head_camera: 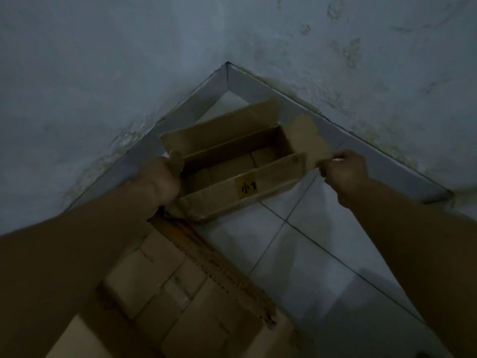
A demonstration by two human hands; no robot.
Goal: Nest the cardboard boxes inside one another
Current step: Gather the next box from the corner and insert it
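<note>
A small, long cardboard box [268, 177] stands open on the tiled floor in the room's corner, with a yellow label on its near side. My left hand [160, 179] grips the flap at the box's left end. My right hand [343, 174] pinches the torn flap at its right end. A larger open cardboard box [180, 288] lies nearer to me, below the small one, partly under my left forearm; its inner flaps show.
Two stained walls [129, 73] meet in a corner right behind the small box, with a pale skirting strip [374, 151] along their base. White floor tiles [322, 254] stretch to the right of the larger box. The light is dim.
</note>
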